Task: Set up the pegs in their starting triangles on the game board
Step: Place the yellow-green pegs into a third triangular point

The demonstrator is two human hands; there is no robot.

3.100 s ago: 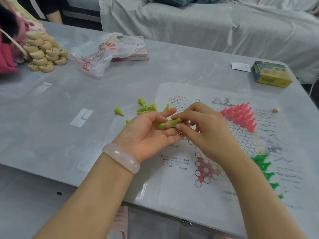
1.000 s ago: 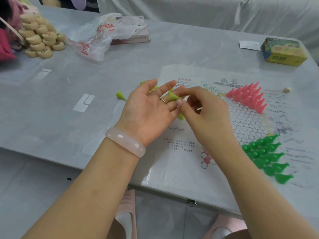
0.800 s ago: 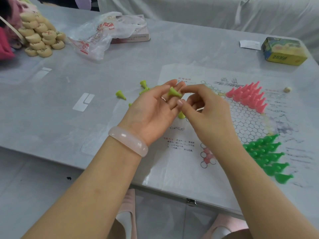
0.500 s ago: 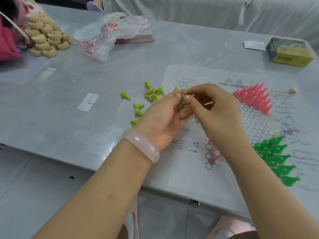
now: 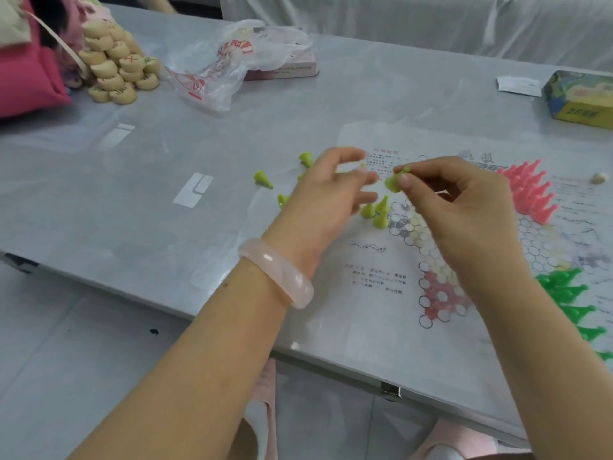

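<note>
Head view: right hand (image 5: 464, 210) now pinches one lime peg (image 5: 394, 180) between thumb and fingers (image 5: 406, 182), held in the air above the board's (image 5: 381, 313) upper-left triangle. Half a second ago that peg was still at the left hand's fingertips; it has passed over. Left hand (image 5: 325, 200) has drawn back toward the loose pegs (image 5: 265, 179), fingers loosely curled; a speck of lime shows at its fingertips, can't tell if it holds one.

Three lime pegs (image 5: 376, 212) stand at the tip of that triangle, close together. Earlier pictures showed one or two there at most, so this corner is filling. Judgement: mid-way through the lime set; most of the triangle still bare, several pegs still loose on the desk left of the board.

Pink pegs (image 5: 530, 190) fill the top triangle, green pegs (image 5: 570, 293) the right one. Red triangle near the desk's front edge has no pegs.

Desk (image 5: 132, 210): pale grey, glossy. Far left a pile of round wooden pieces (image 5: 116, 71) by a pink bag (image 5: 26, 81); plastic bag (image 5: 232, 61) over a flat box; yellow box (image 5: 580, 97) far right. White-draped sofa (image 5: 431, 21) behind; tiled floor below.
</note>
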